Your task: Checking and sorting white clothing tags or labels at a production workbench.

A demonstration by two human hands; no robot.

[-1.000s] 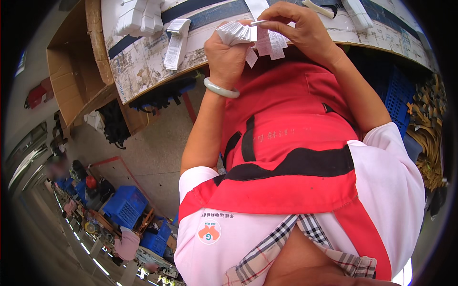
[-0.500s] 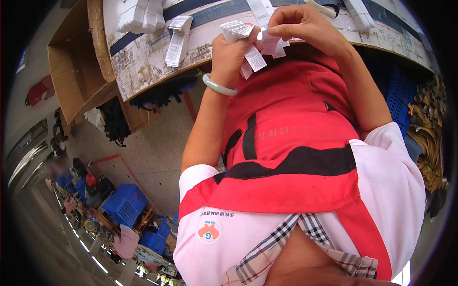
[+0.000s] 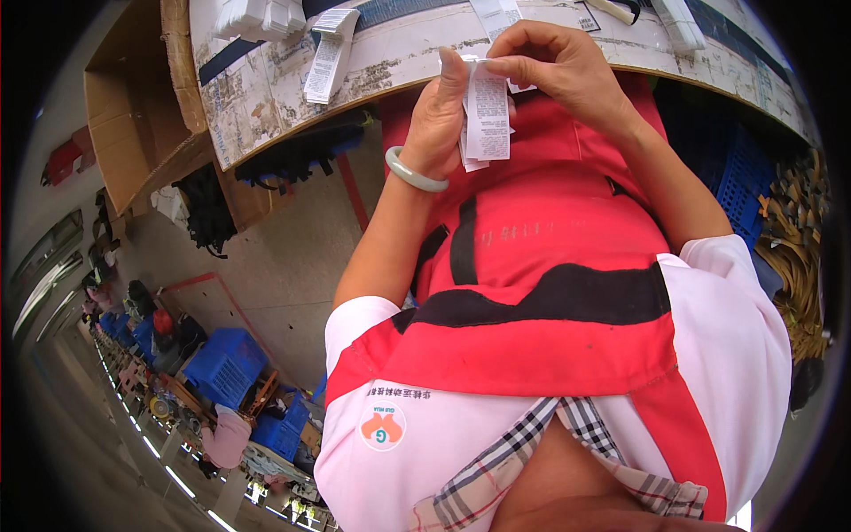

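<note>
A bundle of white printed care labels (image 3: 488, 115) hangs from my left hand (image 3: 438, 120), below the front edge of the table. The left thumb is raised beside the top of the bundle, and the fingers are behind the labels. My right hand (image 3: 567, 75) pinches the upper end of the labels between thumb and forefinger. Left of my hands, a folded stack of similar labels (image 3: 331, 58) lies on the worn table (image 3: 390, 58). Beyond the right hand, a white printed strip (image 3: 495, 16) lies on the tabletop.
White label bundles (image 3: 257, 18) lie at the table's far left, another (image 3: 678, 22) at the right. An open cardboard box (image 3: 142, 115) stands at the table's left end. Blue crates (image 3: 226, 363) are behind at left; yellowish-brown strips (image 3: 793, 266) are piled at right.
The fanned, folded labels in my left hand now hang down as a straighter bundle. My left thumb has lifted, and the right hand has moved slightly lower, still pinching the labels' upper end.
</note>
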